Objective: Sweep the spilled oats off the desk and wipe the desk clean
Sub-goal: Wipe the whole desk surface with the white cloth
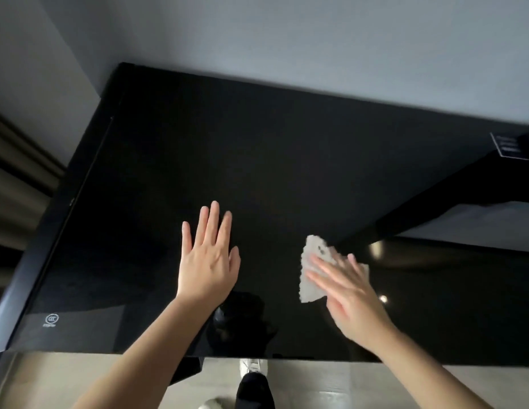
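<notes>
Left hand [208, 261]: lies flat, palm down on the desk, fingers straight and close together, holding nothing.
Right hand [349, 293]: fingers straight, pressing flat on a white wipe [312, 276]; hand and wipe are blurred.
White wipe: flat on the desk's near right part, just right of the left hand but apart from it; its jagged left edge shows, and the rest is under the fingers.
Desk [257, 143]: glossy black top, its far edge against the wall.
Writing, near left corner: a white round "CCC" mark [52, 318]; the tiny line below it is too small to read.
Writing, far right corner: a dark label [508, 147] with white lines of print, not readable.
Reflections: two bright spots [375, 249] on the gloss near the right hand; a dim shape mirrored between the forearms.
Black slanted bar [428, 208]: at right; frame or reflection, I cannot tell.
Surroundings: grey wall [287, 39] behind; curtain [15, 172] at left; pale floor [80, 379] below.
Below the desk edge: a white shoe [253, 366] and a dark trouser leg [254, 391], cut off by the frame.
</notes>
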A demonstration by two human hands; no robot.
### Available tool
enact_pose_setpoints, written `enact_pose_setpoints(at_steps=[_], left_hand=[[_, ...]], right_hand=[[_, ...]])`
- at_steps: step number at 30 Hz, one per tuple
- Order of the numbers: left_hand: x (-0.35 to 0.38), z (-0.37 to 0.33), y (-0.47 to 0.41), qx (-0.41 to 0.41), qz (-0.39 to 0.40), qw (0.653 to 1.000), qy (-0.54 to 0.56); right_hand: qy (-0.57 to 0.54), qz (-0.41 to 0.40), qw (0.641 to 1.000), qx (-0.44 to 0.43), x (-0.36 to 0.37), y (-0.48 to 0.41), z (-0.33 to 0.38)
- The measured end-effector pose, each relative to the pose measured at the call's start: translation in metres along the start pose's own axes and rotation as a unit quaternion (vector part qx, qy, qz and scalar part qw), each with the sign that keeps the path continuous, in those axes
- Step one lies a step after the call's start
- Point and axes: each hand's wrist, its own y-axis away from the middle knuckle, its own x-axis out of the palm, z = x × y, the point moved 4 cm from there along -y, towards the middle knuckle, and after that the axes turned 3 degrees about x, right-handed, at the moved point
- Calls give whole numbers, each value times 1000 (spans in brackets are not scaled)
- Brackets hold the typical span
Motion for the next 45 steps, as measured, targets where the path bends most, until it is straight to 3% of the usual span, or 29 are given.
enact_pose_setpoints(at_steps=[2, 4, 6, 10, 12, 14, 16, 20, 22, 27, 33, 38, 45], left_hand=[[7, -2, 9, 6, 16, 1000, -19], [11, 1, 20, 0, 23, 1000, -20], [11, 3, 28, 0, 22, 1000, -17], [9, 6, 47, 4, 13, 1000, -17], [10, 8, 54, 9, 19, 1000, -19], [10, 8, 56, 8, 14, 1000, -12], [8, 6, 56, 7, 20, 1000, -1], [6, -3, 57, -7, 26, 1000, 9], [5, -11, 54, -10, 32, 999, 9], [13, -34, 21, 6, 35, 999, -6], [27, -62, -51, -18, 23, 1000, -9], [31, -84, -121, -49, 0, 999, -6], [33, -85, -194, -129, -31, 991, 6]], right_hand=[[29, -69, 982, 176, -17, 11, -50], [51, -122, 923, 362, -31, 8, -80], [59, -148, 899, 408, -31, -9, -61], [3, -125, 975, 182, 18, -24, 58], [-28, -69, 992, 101, 34, -8, 105], [-23, -50, 997, 62, 35, 17, 102], [-15, -75, 992, 97, 24, 45, 62], [-8, -126, 952, 279, -6, 83, -12], [5, -114, 944, 308, -13, 77, -26], [-10, -53, 988, 145, -18, 17, -51], [-27, 4, 999, -20, -24, -89, -84], [-24, 11, 997, -73, -33, -174, -107], [7, 7, 998, -64, -35, -268, -126]])
